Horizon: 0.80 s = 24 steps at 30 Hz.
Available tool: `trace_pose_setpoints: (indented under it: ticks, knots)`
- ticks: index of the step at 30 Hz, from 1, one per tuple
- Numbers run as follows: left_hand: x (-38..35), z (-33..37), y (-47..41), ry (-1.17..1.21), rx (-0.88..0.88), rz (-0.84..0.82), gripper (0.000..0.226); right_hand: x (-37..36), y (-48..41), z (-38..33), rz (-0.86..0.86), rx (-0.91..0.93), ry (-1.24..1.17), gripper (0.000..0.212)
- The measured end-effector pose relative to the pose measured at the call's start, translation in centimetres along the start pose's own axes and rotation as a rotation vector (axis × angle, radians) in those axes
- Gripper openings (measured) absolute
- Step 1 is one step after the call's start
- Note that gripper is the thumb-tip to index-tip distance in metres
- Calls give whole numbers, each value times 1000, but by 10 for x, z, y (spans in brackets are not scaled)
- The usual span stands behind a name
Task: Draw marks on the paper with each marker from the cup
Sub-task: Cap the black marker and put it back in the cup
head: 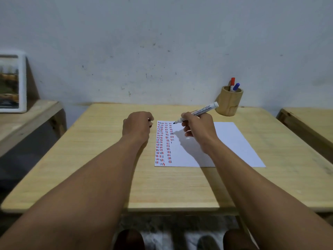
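We see the sheet of paper (225, 147) lying flat on the counter (108, 168), right of its middle. Behind the paper, near the wall, stands the cup (229, 102) with two markers (234, 85) upright in it. Our right hand (198, 130) rests on the paper, its marker (200, 111) tipped toward the sheet's far left corner. Our left hand (137, 126) sits just left of the paper. A framed picture (12, 83) stands on a separate surface far left.

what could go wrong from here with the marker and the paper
The left hand sits on the table beside the paper, not on it, so the sheet could slide under the stroke. The right hand rests on the paper right of the marks, so moving left might smear fresh ink.
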<state>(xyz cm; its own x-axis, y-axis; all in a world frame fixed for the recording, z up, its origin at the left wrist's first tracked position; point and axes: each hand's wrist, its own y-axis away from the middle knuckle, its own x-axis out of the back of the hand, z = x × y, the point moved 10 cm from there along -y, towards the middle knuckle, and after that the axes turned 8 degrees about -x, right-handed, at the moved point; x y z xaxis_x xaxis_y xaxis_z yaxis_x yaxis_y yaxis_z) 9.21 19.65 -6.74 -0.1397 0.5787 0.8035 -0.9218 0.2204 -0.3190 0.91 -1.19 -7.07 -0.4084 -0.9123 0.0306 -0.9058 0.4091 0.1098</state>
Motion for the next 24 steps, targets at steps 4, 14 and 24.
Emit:
trace_pose_setpoints:
  ticks: [4,14,24]
  knots:
    - [13,14,3,121,15,81,18,2,2,-4,-18,-25,-110,16]
    - [30,64,4,734,35,143,11,9,15,-27,-23,-53,-389,13]
    - [31,112,12,876,6,50,9,25,21,-45,-42,-47,-497,12]
